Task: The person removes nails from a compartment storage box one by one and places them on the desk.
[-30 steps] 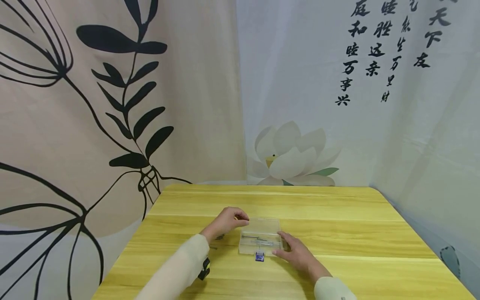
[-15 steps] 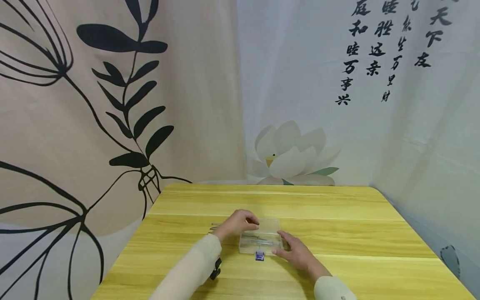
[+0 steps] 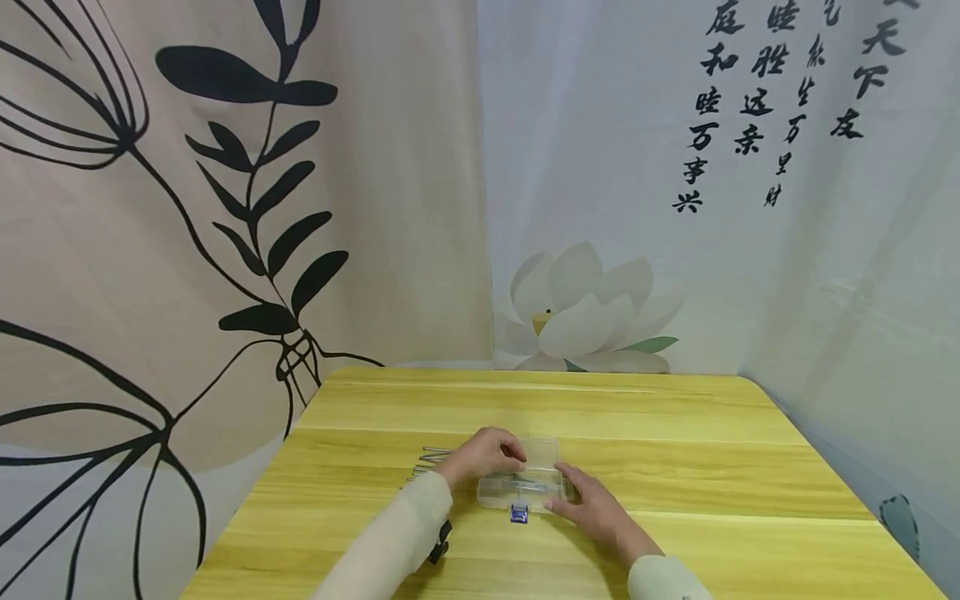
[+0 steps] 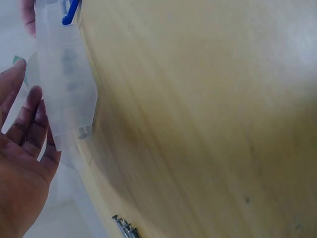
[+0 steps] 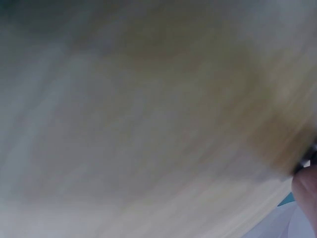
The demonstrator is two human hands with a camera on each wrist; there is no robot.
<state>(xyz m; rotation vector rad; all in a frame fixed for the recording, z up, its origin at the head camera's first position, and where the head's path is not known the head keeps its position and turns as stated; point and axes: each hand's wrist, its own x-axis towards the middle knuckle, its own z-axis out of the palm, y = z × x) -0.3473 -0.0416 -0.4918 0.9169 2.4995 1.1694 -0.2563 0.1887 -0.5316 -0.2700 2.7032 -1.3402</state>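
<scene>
The clear box (image 3: 492, 501) sits on the wood-grained yellow table (image 3: 690, 475), its long axis running left-right, lid (image 3: 546, 451) folded back, blue latch (image 3: 519, 513) facing the person. The right hand (image 3: 597, 507) grips its right end; the left hand's (image 3: 486, 455) fingers curve narrowly above, any hold unclear. Patterned curtains (image 3: 408, 217) hang behind

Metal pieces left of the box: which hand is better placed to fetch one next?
Probably the left hand: it is nearer the metal pieces; the right hand is across the box from them.
</scene>
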